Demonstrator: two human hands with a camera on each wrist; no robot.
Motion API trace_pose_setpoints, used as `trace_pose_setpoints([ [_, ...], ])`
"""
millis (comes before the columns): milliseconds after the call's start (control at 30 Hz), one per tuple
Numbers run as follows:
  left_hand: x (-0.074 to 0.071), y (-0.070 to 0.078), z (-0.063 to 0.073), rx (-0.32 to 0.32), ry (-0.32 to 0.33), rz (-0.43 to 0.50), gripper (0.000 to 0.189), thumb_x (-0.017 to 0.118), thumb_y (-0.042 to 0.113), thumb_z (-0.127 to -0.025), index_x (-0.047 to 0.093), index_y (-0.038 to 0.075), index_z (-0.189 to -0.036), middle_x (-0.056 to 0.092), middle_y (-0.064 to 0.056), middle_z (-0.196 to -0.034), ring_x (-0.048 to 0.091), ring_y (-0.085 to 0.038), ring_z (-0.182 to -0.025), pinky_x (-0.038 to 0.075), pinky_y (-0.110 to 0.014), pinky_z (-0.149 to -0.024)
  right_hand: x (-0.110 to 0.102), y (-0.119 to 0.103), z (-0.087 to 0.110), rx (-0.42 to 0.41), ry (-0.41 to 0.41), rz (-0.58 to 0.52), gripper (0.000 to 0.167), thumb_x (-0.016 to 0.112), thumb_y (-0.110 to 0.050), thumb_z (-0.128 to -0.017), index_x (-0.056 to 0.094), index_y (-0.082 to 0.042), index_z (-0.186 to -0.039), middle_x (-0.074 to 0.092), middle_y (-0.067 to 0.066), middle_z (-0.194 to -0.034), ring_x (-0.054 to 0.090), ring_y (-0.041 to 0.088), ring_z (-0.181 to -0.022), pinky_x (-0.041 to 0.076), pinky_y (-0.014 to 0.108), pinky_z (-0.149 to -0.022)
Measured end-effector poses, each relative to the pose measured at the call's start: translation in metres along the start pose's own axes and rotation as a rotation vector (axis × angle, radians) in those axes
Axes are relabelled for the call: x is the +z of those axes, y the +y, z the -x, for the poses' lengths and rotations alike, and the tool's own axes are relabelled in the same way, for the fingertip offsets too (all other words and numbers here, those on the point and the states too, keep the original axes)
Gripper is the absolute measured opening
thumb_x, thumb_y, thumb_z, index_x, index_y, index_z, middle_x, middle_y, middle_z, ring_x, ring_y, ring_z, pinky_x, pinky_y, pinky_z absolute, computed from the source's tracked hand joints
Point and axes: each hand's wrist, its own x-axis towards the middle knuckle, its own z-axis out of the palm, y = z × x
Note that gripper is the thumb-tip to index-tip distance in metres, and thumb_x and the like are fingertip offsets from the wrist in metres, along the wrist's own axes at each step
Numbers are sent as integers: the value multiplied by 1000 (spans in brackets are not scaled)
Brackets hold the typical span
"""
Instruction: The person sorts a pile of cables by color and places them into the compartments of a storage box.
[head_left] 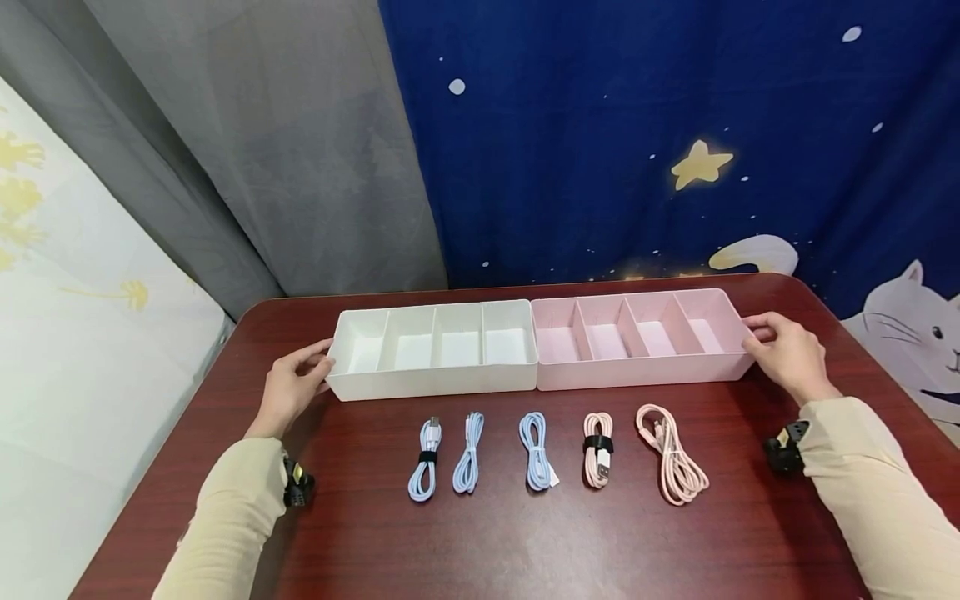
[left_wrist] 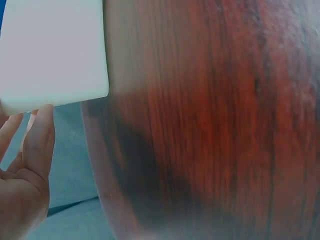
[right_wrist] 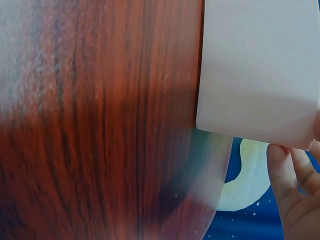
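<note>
At the outer end of a white four-compartment organizer box [head_left: 432,383], my left hand [head_left: 292,385] rests its fingertips against the short wall. The left wrist view shows the thumb and fingers [left_wrist: 39,137] extended to the box's edge. My right hand [head_left: 789,354] touches the far right end of a matching pink box [head_left: 645,371], its fingers [right_wrist: 282,167] nearly straight at that wall. The two boxes stand end to end, inner ends meeting, their compartments holding nothing. Before them lie three blue cables, among them a coiled one [head_left: 536,450], and two pink cables, one a looser bundle [head_left: 673,458].
Black straps bind the leftmost blue cable [head_left: 425,462] and one pink cable [head_left: 597,450]. The dark red wooden table [head_left: 540,550] ends just behind the boxes. Beyond it hang a grey curtain [head_left: 300,167] and a blue starry curtain [head_left: 570,150].
</note>
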Motion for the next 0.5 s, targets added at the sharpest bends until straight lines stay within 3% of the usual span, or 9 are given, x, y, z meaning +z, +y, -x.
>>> trace_pose_setpoints([
  [500,-2,-6,3,16,1,8,42,52,25,-90,47,10,-129,54,-17,-105,54,5,-74,50,-22,-66,1,0,1,-24,-14,9,29,54,-10,-82,54,3,-108,60,26,-92,54,40,-86,30,53,-72],
])
